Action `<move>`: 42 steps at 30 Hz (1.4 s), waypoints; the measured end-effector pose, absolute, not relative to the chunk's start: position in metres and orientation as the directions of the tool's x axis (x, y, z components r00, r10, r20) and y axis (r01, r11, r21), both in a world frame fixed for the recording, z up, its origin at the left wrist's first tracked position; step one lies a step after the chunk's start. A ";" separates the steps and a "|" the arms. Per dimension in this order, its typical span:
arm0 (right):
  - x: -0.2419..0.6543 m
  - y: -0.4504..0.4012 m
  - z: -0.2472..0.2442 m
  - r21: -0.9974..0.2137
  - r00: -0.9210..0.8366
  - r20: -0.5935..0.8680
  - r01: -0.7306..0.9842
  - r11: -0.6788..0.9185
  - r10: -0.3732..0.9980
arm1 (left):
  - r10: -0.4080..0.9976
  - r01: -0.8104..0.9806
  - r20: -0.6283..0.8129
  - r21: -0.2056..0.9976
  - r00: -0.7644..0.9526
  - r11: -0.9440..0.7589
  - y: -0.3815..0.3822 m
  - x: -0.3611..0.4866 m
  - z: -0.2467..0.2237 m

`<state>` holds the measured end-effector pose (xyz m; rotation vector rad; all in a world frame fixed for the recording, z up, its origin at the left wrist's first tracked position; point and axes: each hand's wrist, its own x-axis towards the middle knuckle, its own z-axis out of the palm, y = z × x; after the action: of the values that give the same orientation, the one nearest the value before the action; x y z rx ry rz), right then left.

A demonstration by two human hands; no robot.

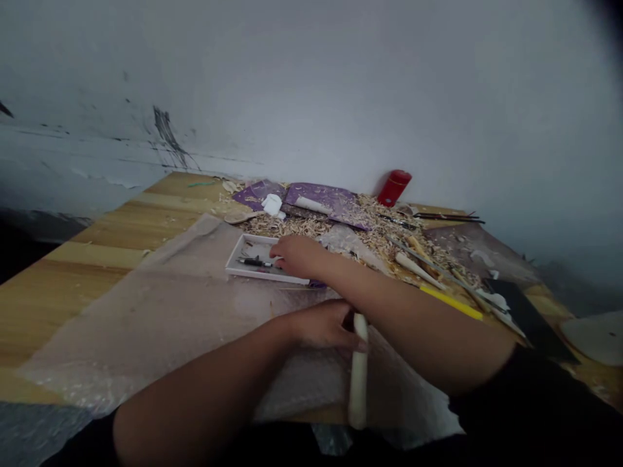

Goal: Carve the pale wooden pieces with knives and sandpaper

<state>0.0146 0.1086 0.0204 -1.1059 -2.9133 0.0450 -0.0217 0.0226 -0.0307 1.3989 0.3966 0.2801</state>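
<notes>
My left hand is closed around the upper part of a pale, smooth wooden stick, which hangs over the near edge of the table. Crossing above it, my right hand reaches over the right part of a shallow white tray. Its fingers are bent, and whatever is at their tips is too small to make out. In the tray lies a black pen-like tool, just left of the right fingertips. Bubble wrap lies under the tray and the left hand.
Wood shavings cover the back of the wooden table. A red can leans near the wall. Purple sheets lie behind the tray. On the right are a yellow strip, several sticks and a dark flat board.
</notes>
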 end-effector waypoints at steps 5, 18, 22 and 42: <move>-0.002 0.128 0.002 -0.018 -0.757 -0.028 0.653 0.757 0.652 | 0.411 0.122 -0.151 0.988 0.899 0.098 0.025 -0.027 -0.026; 0.099 0.081 0.077 -0.929 -0.472 0.234 0.149 0.339 0.850 | 0.543 0.140 -0.153 0.988 0.826 0.066 0.027 -0.030 -0.023; 0.139 0.037 0.044 -0.975 -0.206 0.211 0.030 0.222 0.955 | 0.524 0.151 -0.184 0.983 0.832 0.105 0.026 -0.027 -0.020; 0.127 -0.043 -0.034 -0.969 0.290 0.214 -0.056 0.240 0.933 | 0.514 0.024 -0.132 0.977 0.848 0.211 0.022 -0.017 -0.031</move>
<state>0.1269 -0.0434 -0.0338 -1.0978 -1.0363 0.8766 -0.0169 0.0224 -0.0310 1.3273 0.4854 0.3592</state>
